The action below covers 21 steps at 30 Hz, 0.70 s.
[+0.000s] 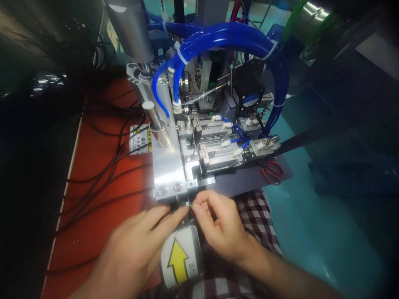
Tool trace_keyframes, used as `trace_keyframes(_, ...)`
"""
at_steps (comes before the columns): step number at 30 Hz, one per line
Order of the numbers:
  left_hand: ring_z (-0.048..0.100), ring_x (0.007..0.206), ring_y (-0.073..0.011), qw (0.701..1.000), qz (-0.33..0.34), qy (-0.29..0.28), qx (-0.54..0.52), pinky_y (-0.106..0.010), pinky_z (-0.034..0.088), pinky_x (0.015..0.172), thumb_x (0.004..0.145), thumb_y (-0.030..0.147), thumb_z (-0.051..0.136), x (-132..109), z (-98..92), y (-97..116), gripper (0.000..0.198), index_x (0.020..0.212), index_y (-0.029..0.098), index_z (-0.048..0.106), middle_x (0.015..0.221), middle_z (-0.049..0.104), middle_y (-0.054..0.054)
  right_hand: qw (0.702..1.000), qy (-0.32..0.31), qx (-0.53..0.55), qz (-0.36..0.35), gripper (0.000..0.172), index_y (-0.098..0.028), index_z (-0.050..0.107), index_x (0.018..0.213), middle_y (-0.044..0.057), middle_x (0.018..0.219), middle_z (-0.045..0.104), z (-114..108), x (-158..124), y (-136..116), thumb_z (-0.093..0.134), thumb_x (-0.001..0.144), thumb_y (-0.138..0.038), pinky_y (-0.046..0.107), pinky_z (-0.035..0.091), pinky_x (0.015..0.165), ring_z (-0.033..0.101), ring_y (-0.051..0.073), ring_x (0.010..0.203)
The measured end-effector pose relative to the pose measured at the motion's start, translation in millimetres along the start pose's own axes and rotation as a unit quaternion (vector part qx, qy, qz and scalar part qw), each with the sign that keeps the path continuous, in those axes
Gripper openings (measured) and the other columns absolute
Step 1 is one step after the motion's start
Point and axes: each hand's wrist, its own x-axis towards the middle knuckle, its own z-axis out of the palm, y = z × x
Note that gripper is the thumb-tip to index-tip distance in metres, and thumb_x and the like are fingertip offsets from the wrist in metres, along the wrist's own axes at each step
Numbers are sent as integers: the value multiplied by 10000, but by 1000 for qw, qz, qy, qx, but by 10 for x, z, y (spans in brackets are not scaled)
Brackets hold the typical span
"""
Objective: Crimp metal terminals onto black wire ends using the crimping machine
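My right hand [220,222] has its thumb and index finger pinched on thin coloured wires [191,210], with bits of green and red showing. A tiny pale piece, too small to name, sits at the wires' end by the front edge of the machine [170,172]. Reaching in from the other side, my left hand [134,241] has its fingers stretched out, and the index fingertip meets the wires. Its thumb is mostly hidden. Below both hands is a white plate [179,257] with a yellow arrow.
Thick blue air tubes [224,35] arch over pneumatic cylinders [218,153]. Dark cables [106,174] cross the red-orange surface [93,207] at left, near a warning label [140,139]. Red-handled scissors or snips [273,172] lie at right. Checkered cloth [257,218] shows beneath my right arm.
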Motion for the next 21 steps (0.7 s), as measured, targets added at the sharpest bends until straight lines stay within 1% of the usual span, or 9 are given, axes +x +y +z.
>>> trace_keyframes(12,659,828,-156,1000,-1,5,10,-236,527,703,925,135,457,17,-12,9,488,1398,248,502,1058,654,-40,1000,-4,-11,-4,139,-173,556,808,-47,570,470,-9,3,32,494,928,-203,259,355,538,443,111,490)
trace_keyframes(21,657,844,-163,1000,0,0,9,-247,529,711,923,149,496,7,-5,1,486,1398,253,506,1079,652,-45,1000,-11,13,-1,131,-173,547,810,-55,563,448,-5,15,21,487,924,-198,260,353,536,434,112,484)
